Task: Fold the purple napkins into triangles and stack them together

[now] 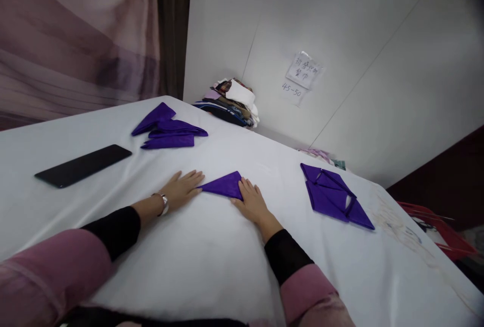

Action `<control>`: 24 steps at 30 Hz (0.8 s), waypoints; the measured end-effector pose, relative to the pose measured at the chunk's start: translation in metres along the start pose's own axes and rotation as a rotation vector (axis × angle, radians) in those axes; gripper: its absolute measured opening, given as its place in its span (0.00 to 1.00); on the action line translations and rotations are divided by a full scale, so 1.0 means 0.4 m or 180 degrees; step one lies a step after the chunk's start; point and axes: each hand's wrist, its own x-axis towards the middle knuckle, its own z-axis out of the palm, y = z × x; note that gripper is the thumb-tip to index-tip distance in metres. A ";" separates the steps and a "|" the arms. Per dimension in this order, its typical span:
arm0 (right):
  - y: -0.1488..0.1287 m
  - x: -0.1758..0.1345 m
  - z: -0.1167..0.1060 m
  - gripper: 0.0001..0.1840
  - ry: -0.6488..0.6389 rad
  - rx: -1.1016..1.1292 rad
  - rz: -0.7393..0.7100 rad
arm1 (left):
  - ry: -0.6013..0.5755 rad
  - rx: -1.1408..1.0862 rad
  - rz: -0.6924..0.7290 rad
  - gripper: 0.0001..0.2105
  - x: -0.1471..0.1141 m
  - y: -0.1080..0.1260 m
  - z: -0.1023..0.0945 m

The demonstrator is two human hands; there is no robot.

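Observation:
A purple cloth napkin (222, 184), folded into a flat triangle, lies on the white-covered table between my hands. My left hand (181, 189) rests flat with fingers stretched out, its fingertips at the napkin's narrow left point. On the opposite side my right hand (252, 201) lies flat over the napkin's right end, covering part of that edge. Neither hand grips the cloth. Farther back on the left is a pile of folded purple napkins (172, 127). Several more purple napkins (333, 193), folded into angular shapes, lie together at the right.
A long black flat object (83, 165) lies on the table (196, 261) at the left. Stacked clothes (232, 100) stand past the far edge by the wall. Thin cords (401, 226) lie near the right edge, and a red basket (446, 236) is beyond it.

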 end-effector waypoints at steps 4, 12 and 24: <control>0.002 0.001 0.002 0.39 -0.0042 -0.0013 0.0028 | 0.0504 -0.0145 0.0294 0.24 -0.012 0.000 -0.010; -0.001 -0.003 0.002 0.39 -0.0016 -0.0049 0.0030 | 0.0732 -0.0166 0.0248 0.10 0.001 0.043 -0.023; -0.002 -0.004 0.002 0.39 0.0033 -0.0033 0.0024 | 0.0768 0.0189 0.0395 0.11 -0.009 0.054 -0.029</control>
